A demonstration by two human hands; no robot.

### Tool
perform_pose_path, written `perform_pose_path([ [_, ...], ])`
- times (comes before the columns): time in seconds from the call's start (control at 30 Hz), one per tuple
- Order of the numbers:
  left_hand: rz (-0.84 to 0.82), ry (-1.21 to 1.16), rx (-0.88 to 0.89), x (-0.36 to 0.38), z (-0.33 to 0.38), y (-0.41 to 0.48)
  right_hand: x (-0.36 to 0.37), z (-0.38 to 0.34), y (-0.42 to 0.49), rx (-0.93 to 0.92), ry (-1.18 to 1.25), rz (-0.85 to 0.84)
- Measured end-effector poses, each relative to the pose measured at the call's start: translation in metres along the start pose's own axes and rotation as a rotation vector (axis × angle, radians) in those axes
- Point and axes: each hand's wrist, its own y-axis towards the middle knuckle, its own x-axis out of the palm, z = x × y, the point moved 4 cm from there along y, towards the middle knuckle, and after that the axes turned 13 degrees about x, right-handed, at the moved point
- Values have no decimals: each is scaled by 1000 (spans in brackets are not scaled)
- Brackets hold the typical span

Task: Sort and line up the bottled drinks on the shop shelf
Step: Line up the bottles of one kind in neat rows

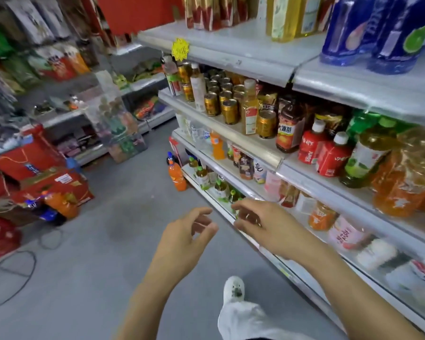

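Observation:
A white shop shelf unit [255,147] runs along the right, with several tiers of bottled drinks. Gold cans [230,111], a dark tea bottle [290,128] and red juice bottles [310,143] stand on the middle tier. Green-capped tea bottles [220,190] line the low tier. My left hand [184,239] hovers over the aisle floor, fingers loosely curled, holding nothing. My right hand [268,224] reaches toward the low tier's front edge, fingers loosely curled near a green-topped bottle [233,196]; I cannot see a grip on anything.
An orange soda bottle [176,176] stands on the grey floor by the shelf's end. Red cartons [49,185] and shrink-wrapped soda bottles [59,204] lie at left, with cables [15,273] on the floor. My white shoe [234,288] is below.

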Motion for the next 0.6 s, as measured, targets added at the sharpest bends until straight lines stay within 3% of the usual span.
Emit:
perform_pose_path([
  [0.4, 96, -43, 163, -119, -76, 244, -54, -95, 247, -76, 82, 116],
  [0.6, 123, -193, 244, -155, -94, 344, -83, -135, 328, -128, 117, 176],
])
